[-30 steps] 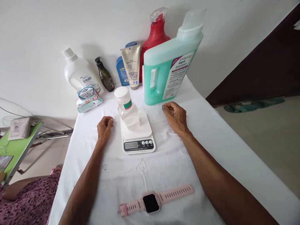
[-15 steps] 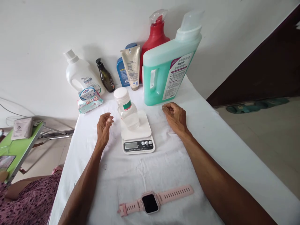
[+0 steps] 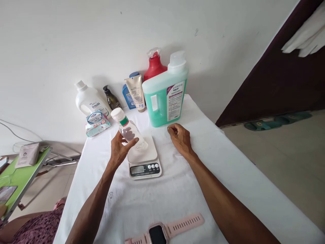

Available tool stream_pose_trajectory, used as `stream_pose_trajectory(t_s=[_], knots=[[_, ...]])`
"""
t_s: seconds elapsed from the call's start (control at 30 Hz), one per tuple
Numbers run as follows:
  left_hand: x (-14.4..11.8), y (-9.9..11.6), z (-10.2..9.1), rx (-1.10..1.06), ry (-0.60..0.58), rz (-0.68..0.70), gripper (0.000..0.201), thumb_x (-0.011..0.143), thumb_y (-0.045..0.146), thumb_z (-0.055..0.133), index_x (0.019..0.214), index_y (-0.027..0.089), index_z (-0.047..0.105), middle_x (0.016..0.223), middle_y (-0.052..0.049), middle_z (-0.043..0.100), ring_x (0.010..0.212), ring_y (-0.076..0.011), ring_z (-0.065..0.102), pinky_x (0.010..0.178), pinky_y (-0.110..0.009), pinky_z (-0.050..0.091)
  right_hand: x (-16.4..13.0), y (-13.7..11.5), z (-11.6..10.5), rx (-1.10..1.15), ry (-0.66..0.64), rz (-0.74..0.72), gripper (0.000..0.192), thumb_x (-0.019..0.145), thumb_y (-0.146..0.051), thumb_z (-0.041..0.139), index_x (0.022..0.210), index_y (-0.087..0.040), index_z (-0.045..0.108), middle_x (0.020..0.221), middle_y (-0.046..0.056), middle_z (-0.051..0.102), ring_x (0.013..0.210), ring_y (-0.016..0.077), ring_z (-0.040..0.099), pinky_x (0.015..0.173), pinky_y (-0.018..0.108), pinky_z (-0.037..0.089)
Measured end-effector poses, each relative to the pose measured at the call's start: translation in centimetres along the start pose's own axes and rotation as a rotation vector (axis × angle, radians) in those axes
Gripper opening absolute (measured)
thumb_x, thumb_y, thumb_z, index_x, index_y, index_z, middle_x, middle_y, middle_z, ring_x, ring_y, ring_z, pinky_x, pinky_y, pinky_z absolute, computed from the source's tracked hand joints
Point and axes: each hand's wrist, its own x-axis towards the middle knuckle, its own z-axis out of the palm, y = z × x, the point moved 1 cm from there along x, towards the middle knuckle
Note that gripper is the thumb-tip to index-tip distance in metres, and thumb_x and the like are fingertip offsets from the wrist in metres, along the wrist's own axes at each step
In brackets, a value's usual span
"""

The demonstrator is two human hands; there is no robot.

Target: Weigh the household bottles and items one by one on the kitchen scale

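A clear plastic bottle (image 3: 128, 128) with a white cap and a green label stands on a small white kitchen scale (image 3: 143, 159) in the middle of the white-covered table (image 3: 177, 189). My left hand (image 3: 120, 149) is wrapped around the bottle's lower body, fingers showing through the clear plastic. My right hand (image 3: 179, 137) rests on the cloth to the right of the scale, fingers curled, holding nothing.
Along the wall stand a large green detergent jug (image 3: 165, 96), a red spray bottle (image 3: 153, 64), a beige tube (image 3: 135, 91), a dark pump bottle (image 3: 110, 98), a white jug (image 3: 88, 100) and a wipes pack (image 3: 98, 122). A pink smartwatch (image 3: 162, 232) lies near me.
My left hand has moved right from the cloth and taken hold of the bottle on the scale. The camera has tilted up and back. The right hand has stayed put.
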Motion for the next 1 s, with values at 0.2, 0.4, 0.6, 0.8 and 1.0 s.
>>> stream_pose_trajectory(t_s=[0.2,0.4,0.6,0.8,1.0], knots=[[8.0,-0.4,1.4,-0.048,0.094,0.087,0.046,0.071,0.048,0.091,0.100,0.018,0.070,0.104,-0.012,0.080,0.096,-0.0278,0.076,0.081,-0.039,0.059,0.0,0.1,-0.1,-0.003,-0.010,-0.022,0.024,0.088,-0.046,0.052,0.081,-0.025,0.062,0.088,0.007,0.074,0.080,0.0246,0.067,0.082,0.040,0.053],[14.3,-3.0,5.8,0.007,0.097,0.026,0.042,0.064,0.036,0.095,0.082,0.021,0.061,0.091,-0.006,0.075,0.087,-0.0231,0.070,0.080,-0.036,0.054,0.1,0.0,-0.4,-0.010,-0.030,-0.022,0.028,0.088,-0.050,0.053,0.082,-0.025,0.063,0.086,0.008,0.075,0.077,0.0260,0.068,0.077,0.040,0.053],[16.0,-4.4,9.0,0.047,0.026,-0.008,0.049,0.066,0.035,0.096,0.079,0.023,0.050,0.088,-0.003,0.071,0.086,-0.0223,0.065,0.075,-0.034,0.047,-0.1,-0.4,-0.6,-0.011,-0.039,-0.001,0.029,0.089,-0.050,0.053,0.083,-0.025,0.065,0.088,0.008,0.076,0.077,0.0266,0.068,0.076,0.040,0.053],[16.3,-4.9,9.7,0.065,0.009,0.009,0.046,0.072,0.036,0.093,0.086,0.023,0.051,0.093,-0.004,0.067,0.091,-0.0221,0.064,0.079,-0.035,0.049,-0.2,-0.3,-0.6,-0.003,-0.039,-0.008,0.027,0.089,-0.049,0.055,0.083,-0.025,0.066,0.087,0.007,0.076,0.076,0.0265,0.067,0.078,0.041,0.054],[16.8,-5.1,6.0,-0.005,-0.014,0.048,0.054,0.068,0.025,0.095,0.110,0.019,0.061,0.122,-0.014,0.066,0.099,-0.0250,0.068,0.087,-0.041,0.056,-0.2,-0.6,-0.7,-0.007,-0.046,0.018,0.027,0.088,-0.049,0.055,0.082,-0.025,0.066,0.087,0.008,0.076,0.076,0.0267,0.067,0.076,0.041,0.054]])
